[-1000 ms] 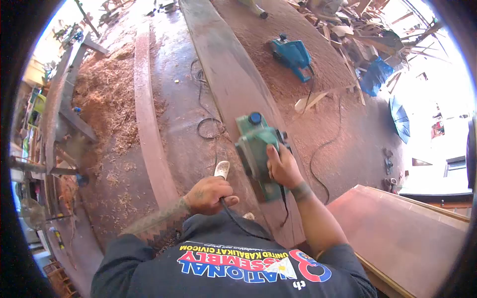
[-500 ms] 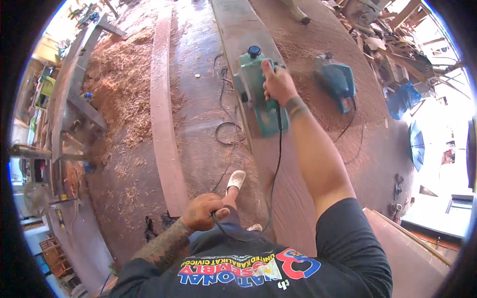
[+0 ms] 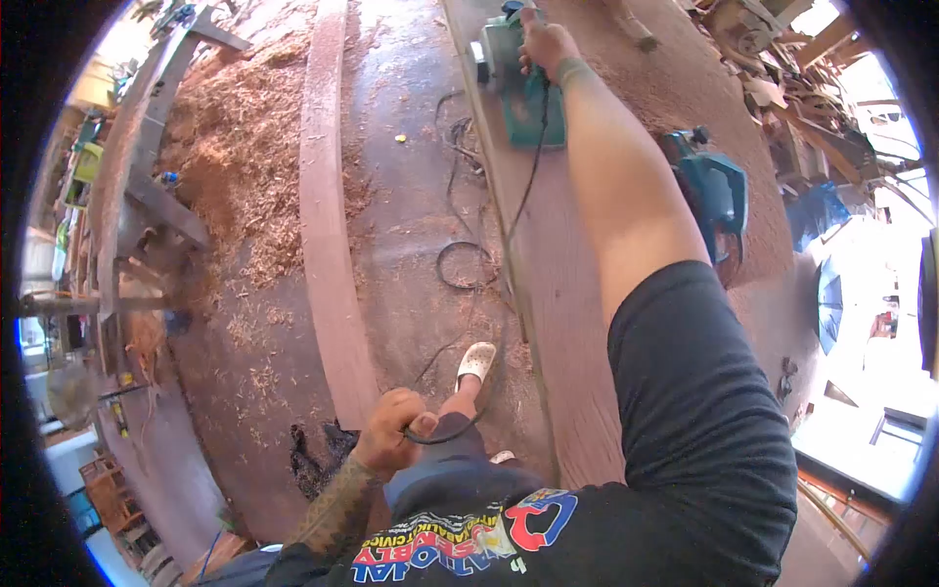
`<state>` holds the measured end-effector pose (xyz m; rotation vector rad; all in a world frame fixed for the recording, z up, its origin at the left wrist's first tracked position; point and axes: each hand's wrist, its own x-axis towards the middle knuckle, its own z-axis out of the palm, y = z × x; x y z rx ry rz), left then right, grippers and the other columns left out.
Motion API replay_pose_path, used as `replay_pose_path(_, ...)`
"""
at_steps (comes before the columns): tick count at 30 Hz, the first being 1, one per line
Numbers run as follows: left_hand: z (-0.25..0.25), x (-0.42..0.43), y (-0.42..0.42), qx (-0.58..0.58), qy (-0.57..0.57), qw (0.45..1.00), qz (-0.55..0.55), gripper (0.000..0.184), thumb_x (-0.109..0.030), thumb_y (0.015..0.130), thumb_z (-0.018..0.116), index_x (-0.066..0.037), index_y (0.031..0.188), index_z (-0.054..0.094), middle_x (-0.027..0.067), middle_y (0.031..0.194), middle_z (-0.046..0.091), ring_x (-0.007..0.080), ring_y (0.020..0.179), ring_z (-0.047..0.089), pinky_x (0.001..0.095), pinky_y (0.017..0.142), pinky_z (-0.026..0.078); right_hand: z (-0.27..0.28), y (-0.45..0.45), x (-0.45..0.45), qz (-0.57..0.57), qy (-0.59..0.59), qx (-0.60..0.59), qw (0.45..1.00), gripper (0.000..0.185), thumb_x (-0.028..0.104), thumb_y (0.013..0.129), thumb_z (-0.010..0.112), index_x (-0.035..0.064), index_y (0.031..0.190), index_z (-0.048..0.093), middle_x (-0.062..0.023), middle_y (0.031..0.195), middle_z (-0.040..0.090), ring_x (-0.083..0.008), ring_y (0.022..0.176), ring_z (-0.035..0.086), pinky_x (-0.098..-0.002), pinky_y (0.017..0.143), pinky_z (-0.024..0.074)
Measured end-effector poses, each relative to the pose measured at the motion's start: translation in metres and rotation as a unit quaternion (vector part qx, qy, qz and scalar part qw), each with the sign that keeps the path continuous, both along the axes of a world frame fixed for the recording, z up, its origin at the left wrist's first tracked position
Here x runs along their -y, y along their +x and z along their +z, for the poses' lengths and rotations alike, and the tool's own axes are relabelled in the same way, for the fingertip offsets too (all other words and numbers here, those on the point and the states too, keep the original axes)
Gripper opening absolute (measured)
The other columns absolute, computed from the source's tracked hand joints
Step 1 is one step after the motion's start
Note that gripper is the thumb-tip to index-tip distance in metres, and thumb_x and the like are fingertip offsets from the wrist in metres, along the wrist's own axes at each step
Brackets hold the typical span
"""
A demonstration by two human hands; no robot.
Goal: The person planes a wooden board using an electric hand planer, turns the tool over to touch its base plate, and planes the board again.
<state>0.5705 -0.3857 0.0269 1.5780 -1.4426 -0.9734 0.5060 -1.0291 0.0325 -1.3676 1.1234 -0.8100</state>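
Observation:
At the top of the view my right hand (image 3: pixel 548 47) is wrapped round the handle of a green power planer (image 3: pixel 533 103), which rests on a long wide wooden plank (image 3: pixel 572 293). A black cord (image 3: pixel 531 186) hangs down from the planer. Low in the view, left of the plank, my left hand (image 3: pixel 393 430) is closed on a loop of this cord, near my body. The planer's front end is partly cut off by the frame's top edge.
A second blue planer (image 3: pixel 719 196) lies right of the plank. To the left are a narrow board (image 3: pixel 328 215), a pile of wood shavings (image 3: pixel 235 166) and a wooden frame (image 3: pixel 122 186). Coiled cord (image 3: pixel 465 264) lies on the floor. Wood scraps (image 3: pixel 802 108) are heaped at the upper right.
My right hand and the green planer have moved away from my body along the plank, and my right arm has stretched out. My left hand has stayed low, still holding the cord.

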Motion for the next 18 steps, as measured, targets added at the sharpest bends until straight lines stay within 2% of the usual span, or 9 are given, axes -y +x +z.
replay_pose_path(3, 0.013, 0.007, 0.004, -0.006, -0.016, 0.999, -0.029, 0.048, -0.038, 0.113, 0.064, -0.005, 0.078, 0.058, 0.0127, 0.074, 0.052, 0.0357, 0.072, 0.055, 0.0478, 0.068, 0.044, 0.001, -0.040, -0.058, 0.020, -0.006, -0.057, 0.998, 0.063, 0.057, 0.112, 0.061, -0.0043, 0.107, 0.076, -0.0135, 0.075, 0.073, -0.0271, 0.063, 0.072, -0.0457, 0.060, 0.0598)
replay_pose_path(4, 0.019, 0.010, 0.005, 0.000, -0.022, 0.999, -0.048, 0.049, -0.038, 0.113, 0.064, -0.005, 0.078, 0.058, 0.0123, 0.074, 0.052, 0.0353, 0.072, 0.055, 0.0473, 0.068, 0.043, -0.056, -0.063, -0.054, 0.059, -0.099, -0.049, 0.992, 0.064, 0.058, 0.111, 0.061, -0.0046, 0.110, 0.075, -0.0145, 0.079, 0.075, -0.0270, 0.070, 0.074, -0.0461, 0.063, 0.0601)
replay_pose_path(6, 0.029, 0.018, 0.004, 0.003, -0.033, 0.997, -0.074, 0.050, -0.039, 0.114, 0.062, -0.006, 0.077, 0.056, 0.0121, 0.073, 0.050, 0.0350, 0.071, 0.054, 0.0472, 0.067, 0.042, -0.086, -0.125, -0.095, 0.112, -0.192, -0.115, 0.968, 0.066, 0.059, 0.111, 0.060, -0.0051, 0.115, 0.074, -0.0185, 0.090, 0.078, -0.0298, 0.083, 0.077, -0.0479, 0.072, 0.0601)
replay_pose_path(8, 0.041, 0.031, -0.004, 0.017, -0.059, 0.992, -0.114, 0.051, -0.040, 0.114, 0.061, -0.006, 0.076, 0.055, 0.0122, 0.073, 0.048, 0.0349, 0.071, 0.053, 0.0475, 0.067, 0.042, -0.043, -0.194, -0.224, 0.085, -0.118, -0.169, 0.975, 0.061, 0.058, 0.114, 0.056, -0.0013, 0.107, 0.068, -0.0150, 0.082, 0.073, -0.0253, 0.073, 0.072, -0.0446, 0.065, 0.0561)
replay_pose_path(10, 0.051, 0.040, -0.022, 0.034, -0.099, 0.983, -0.152, 0.053, -0.040, 0.114, 0.060, -0.006, 0.075, 0.053, 0.0126, 0.073, 0.047, 0.0350, 0.071, 0.053, 0.0480, 0.066, 0.041, 0.008, -0.254, -0.341, 0.033, -0.038, -0.139, 0.989, 0.054, 0.056, 0.116, 0.054, 0.0040, 0.101, 0.061, -0.0066, 0.070, 0.065, -0.0167, 0.057, 0.064, -0.0384, 0.054, 0.0512)
replay_pose_path(12, 0.056, 0.048, -0.048, 0.056, -0.117, 0.970, -0.204, 0.054, -0.041, 0.114, 0.059, -0.005, 0.075, 0.052, 0.0131, 0.073, 0.046, 0.0362, 0.072, 0.053, 0.0487, 0.067, 0.041, 0.038, -0.326, -0.448, 0.010, -0.014, -0.130, 0.991, 0.049, 0.053, 0.116, 0.055, 0.0056, 0.106, 0.061, -0.0034, 0.072, 0.063, -0.0142, 0.060, 0.061, -0.0359, 0.056, 0.0496)
replay_pose_path(14, 0.059, 0.046, -0.086, 0.092, -0.124, 0.963, -0.220, 0.054, -0.044, 0.113, 0.060, -0.005, 0.076, 0.049, 0.0133, 0.076, 0.048, 0.0385, 0.074, 0.053, 0.0504, 0.068, 0.041, 0.054, -0.393, -0.539, -0.007, 0.043, -0.150, 0.988, 0.051, 0.052, 0.115, 0.054, 0.0019, 0.118, 0.063, -0.0157, 0.085, 0.068, -0.0298, 0.078, 0.067, -0.0437, 0.073, 0.0524)
replay_pose_path(15, 0.058, 0.044, -0.108, 0.090, -0.130, 0.955, -0.253, 0.056, -0.047, 0.113, 0.059, -0.005, 0.076, 0.051, 0.0131, 0.075, 0.048, 0.0370, 0.072, 0.053, 0.0495, 0.067, 0.041, 0.063, -0.426, -0.583, -0.011, 0.085, -0.173, 0.981, 0.056, 0.051, 0.114, 0.053, -0.0021, 0.127, 0.065, -0.0292, 0.096, 0.074, -0.0466, 0.093, 0.075, -0.0525, 0.088, 0.0555)
replay_pose_path(18, 0.060, 0.031, -0.176, 0.084, -0.133, 0.925, -0.346, 0.056, -0.050, 0.114, 0.058, -0.006, 0.079, 0.057, 0.0131, 0.076, 0.052, 0.0354, 0.072, 0.055, 0.0482, 0.067, 0.042, 0.058, -0.514, -0.708, -0.046, 0.112, -0.181, 0.976, 0.055, 0.050, 0.112, 0.056, -0.0017, 0.128, 0.064, -0.0276, 0.094, 0.074, -0.0434, 0.090, 0.075, -0.0507, 0.085, 0.0557)
